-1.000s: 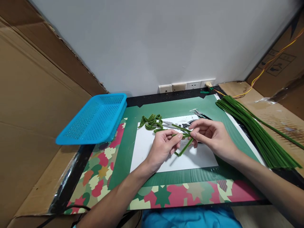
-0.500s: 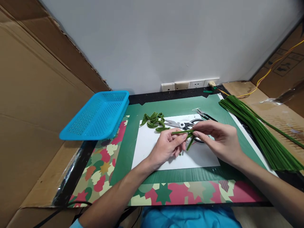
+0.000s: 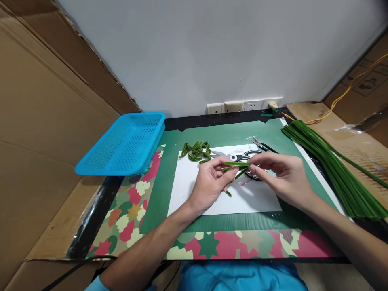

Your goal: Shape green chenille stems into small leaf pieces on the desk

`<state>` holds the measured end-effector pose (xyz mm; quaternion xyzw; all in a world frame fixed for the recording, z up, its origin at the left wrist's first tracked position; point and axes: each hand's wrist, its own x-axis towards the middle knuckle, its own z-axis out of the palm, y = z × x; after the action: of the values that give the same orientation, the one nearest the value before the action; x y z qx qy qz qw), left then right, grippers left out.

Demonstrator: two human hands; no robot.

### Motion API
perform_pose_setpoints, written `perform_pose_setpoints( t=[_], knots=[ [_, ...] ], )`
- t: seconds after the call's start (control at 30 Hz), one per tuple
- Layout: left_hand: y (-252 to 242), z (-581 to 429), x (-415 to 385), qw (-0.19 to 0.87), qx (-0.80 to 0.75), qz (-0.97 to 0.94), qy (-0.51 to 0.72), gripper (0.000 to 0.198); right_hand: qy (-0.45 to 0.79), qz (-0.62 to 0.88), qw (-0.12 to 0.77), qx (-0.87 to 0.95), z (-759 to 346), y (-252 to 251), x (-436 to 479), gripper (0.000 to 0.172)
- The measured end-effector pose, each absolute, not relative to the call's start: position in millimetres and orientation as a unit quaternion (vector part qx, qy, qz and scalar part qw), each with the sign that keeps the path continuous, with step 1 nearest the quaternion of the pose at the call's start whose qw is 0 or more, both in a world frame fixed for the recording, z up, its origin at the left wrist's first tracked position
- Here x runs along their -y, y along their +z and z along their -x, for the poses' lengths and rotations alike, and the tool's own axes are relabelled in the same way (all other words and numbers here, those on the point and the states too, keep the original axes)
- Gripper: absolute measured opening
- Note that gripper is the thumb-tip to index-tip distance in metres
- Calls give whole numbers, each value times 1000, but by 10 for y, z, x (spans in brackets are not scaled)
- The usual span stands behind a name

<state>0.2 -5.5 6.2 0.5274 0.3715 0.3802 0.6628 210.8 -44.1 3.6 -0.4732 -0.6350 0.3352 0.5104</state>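
Note:
Both hands pinch one folded green pipe cleaner (image 3: 237, 165) above the white sheet (image 3: 194, 194). My left hand (image 3: 210, 184) grips its left part, with a short green end sticking out below the fingers. My right hand (image 3: 280, 173) pinches the right end between thumb and fingertips. Behind the hands lie scissors (image 3: 242, 157) and a heap of bent green pieces (image 3: 196, 150).
A blue mesh basket (image 3: 124, 144) sits tilted at the left. A long bundle of green pipe cleaners (image 3: 330, 169) lies along the right edge. A small black tool (image 3: 263, 144) rests on the green mat (image 3: 224, 135). Cardboard walls stand at both sides, wall sockets (image 3: 244, 106) behind.
The pipe cleaner's angled lower leg has been folded up against the upper one, so it now lies nearly flat and level between both hands. The hands rose slightly.

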Motion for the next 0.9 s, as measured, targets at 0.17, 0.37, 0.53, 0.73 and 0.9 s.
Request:
perform_pose_setpoints(
  t=[0.17,0.37,0.53,0.73,0.9],
  knots=[
    [59,20,41,582,-387,-576,424,31,275,485,456,694,-2105,73,440,6],
    [91,35,25,458,-425,-661,415,41,347,499,508,610,-2095,74,443,8],
    [75,2,48,528,-369,-651,401,34,469,435,526,561,-2049,46,432,14],
    [46,-4,107,510,-368,-656,417,20,434,447,502,600,-1976,33,482,8],
    [-7,-20,108,535,-395,-622,414,21,406,463,484,622,-1994,47,494,8]
  ],
)
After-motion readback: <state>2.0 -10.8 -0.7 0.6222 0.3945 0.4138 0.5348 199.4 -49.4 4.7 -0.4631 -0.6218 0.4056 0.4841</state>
